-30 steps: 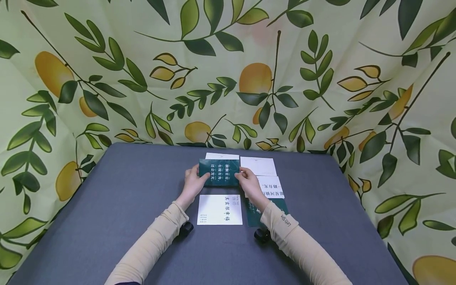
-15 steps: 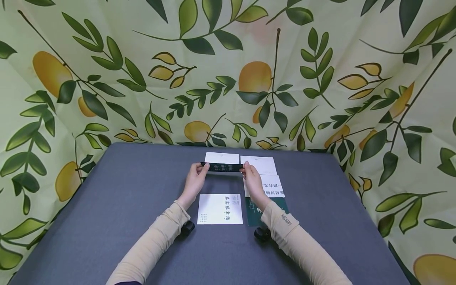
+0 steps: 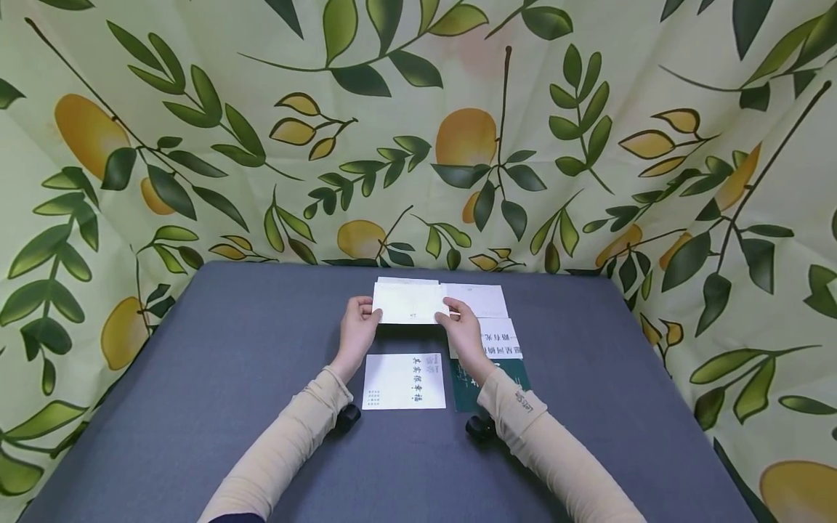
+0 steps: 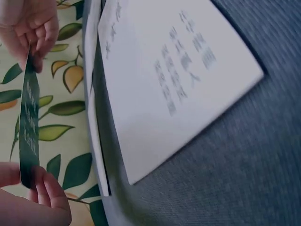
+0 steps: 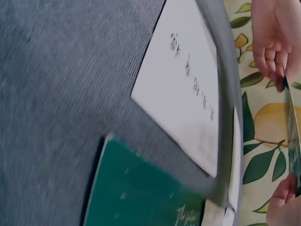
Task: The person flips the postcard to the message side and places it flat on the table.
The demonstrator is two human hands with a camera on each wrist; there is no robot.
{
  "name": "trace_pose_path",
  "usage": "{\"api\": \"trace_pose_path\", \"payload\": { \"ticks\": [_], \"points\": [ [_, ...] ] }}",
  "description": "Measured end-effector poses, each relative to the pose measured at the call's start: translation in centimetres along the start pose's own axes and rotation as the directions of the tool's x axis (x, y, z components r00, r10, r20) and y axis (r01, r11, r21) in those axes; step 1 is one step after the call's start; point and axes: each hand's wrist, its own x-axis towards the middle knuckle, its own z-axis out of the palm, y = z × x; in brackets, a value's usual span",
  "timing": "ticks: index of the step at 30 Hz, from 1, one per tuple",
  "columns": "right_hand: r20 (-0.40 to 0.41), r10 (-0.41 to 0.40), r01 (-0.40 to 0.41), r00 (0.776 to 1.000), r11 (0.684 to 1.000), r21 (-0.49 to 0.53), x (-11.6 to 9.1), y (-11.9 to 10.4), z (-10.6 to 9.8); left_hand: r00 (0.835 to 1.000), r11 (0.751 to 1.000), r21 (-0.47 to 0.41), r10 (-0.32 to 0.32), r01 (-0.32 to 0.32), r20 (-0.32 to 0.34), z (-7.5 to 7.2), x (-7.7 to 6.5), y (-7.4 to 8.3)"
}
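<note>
Between both hands, above the table, is a postcard [image 3: 410, 303] with its plain white side facing the head camera. Its other side, dark green [image 4: 29, 125] with rows of white characters, shows in the left wrist view. My left hand [image 3: 357, 330] pinches the card's left end between thumb and fingers. At the opposite end, my right hand [image 3: 463, 333] pinches it the same way. Directly below on the table lies a white card [image 3: 404, 381] with dark handwriting-style characters. A green card [image 3: 467, 388] lies to its right, partly covered by my right wrist.
Behind the held postcard, the edge of another white card [image 3: 407, 280] shows near the table's back edge. To its right lie a blank-looking white card [image 3: 484, 298] and a lettered white card [image 3: 500, 340]. A leaf-and-fruit patterned curtain [image 3: 294, 181] hangs behind the grey-blue table [image 3: 216, 378].
The held postcard has turned over: its green lettered face was towards the head camera, then it was nearly edge-on, and now its white side shows. Both hands have kept hold of it.
</note>
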Motion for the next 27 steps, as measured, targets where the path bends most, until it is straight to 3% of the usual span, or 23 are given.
{"api": "trace_pose_path", "payload": {
  "ticks": [5,11,15,20,27],
  "points": [
    [0.002,-0.053,0.054,0.999,0.995,-0.078,0.5,0.5,-0.1,0.999,0.996,0.085,0.025,-0.028,0.040,-0.2,0.3,-0.4],
    [0.031,-0.120,0.123,0.992,0.984,-0.128,1.0,1.5,-0.3,0.995,0.972,0.219,0.065,-0.081,0.081,-0.7,0.7,-1.0],
    [0.057,-0.097,0.106,0.994,0.975,-0.197,1.5,1.9,-0.2,0.990,0.941,0.320,0.078,-0.113,0.121,-0.9,0.9,-1.4],
    [0.114,-0.025,0.060,0.993,0.945,-0.321,2.2,2.6,0.1,0.980,0.887,0.445,0.038,-0.123,0.195,-1.2,1.0,-1.8],
    [0.187,-0.015,0.086,0.982,0.922,-0.378,3.0,3.0,0.3,0.973,0.839,0.527,0.015,-0.137,0.230,-1.4,1.3,-2.1]
  ]
}}
